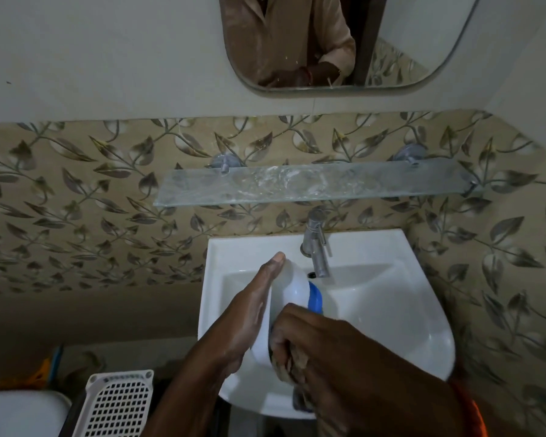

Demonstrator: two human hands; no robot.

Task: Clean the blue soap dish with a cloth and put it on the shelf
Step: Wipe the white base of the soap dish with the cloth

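Soap dish (292, 298) is mid-wipe over the sink (391, 310): left hand (249, 313) flat against it, right hand (309, 342) clutching cloth (292, 367); next, shelf (297, 184) at twelve o'clock

In front of me a glass shelf (316, 184), streaked with wet smears, hangs on metal brackets (223, 164) against the far leaf-patterned wall, above the white sink (391, 310) and its tap (316, 244).

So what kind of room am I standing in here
Most likely a small bathroom: a white wall-hung sink with a metal tap, a glass shelf on leaf-patterned tiles, and a mirror above.
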